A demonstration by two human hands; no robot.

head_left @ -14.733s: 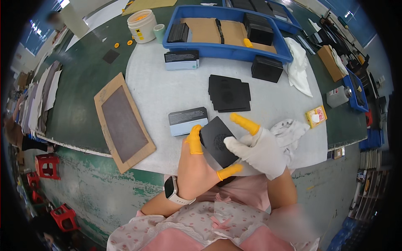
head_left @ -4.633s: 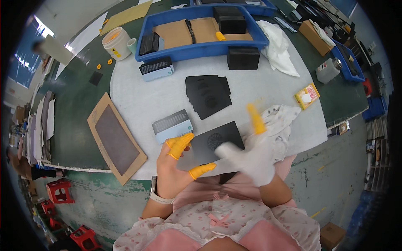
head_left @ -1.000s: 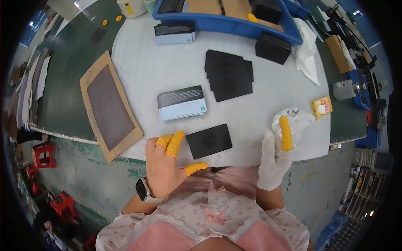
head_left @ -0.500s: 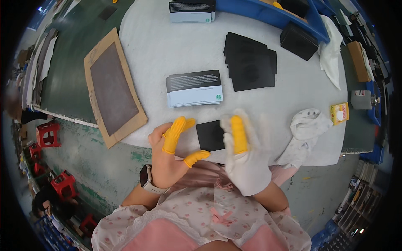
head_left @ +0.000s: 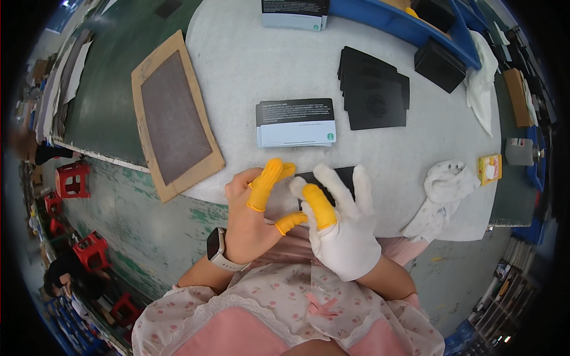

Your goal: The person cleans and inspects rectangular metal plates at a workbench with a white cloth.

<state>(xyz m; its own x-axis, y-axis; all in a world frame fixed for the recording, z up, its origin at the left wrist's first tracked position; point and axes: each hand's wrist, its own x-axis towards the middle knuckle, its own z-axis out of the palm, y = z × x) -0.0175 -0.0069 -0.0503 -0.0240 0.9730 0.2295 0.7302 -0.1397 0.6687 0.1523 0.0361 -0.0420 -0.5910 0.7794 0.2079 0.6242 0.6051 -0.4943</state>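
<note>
A black card point(head_left: 345, 177) lies in front of me, largely covered by my right hand. My left hand point(head_left: 252, 216), bare but for yellow finger cots, curves round its left end. Finger and thumb tips meet opposite sides of the card, gripping it. Over the card, my right hand point(head_left: 344, 222) wears a white glove with a yellow cot on one finger. Its fingers are spread, and I see nothing gripped in them. Beyond the hands sits a stack of black-and-light-blue printed cards point(head_left: 295, 123). Several larger black sheets point(head_left: 377, 92) are fanned out to its right.
All this is on a white cloth-covered table point(head_left: 231, 71). A cardboard-framed dark panel point(head_left: 178, 115) lies left. A blue tray point(head_left: 392, 21), black box point(head_left: 439, 65) and second card stack point(head_left: 295, 15) are at the back. A crumpled white glove point(head_left: 442, 190) and yellow packet point(head_left: 490, 170) lie right.
My right hand's fingers have moved left across the black card and spread out. My left hand stays at the card's left end. The whole view has shifted slightly.
</note>
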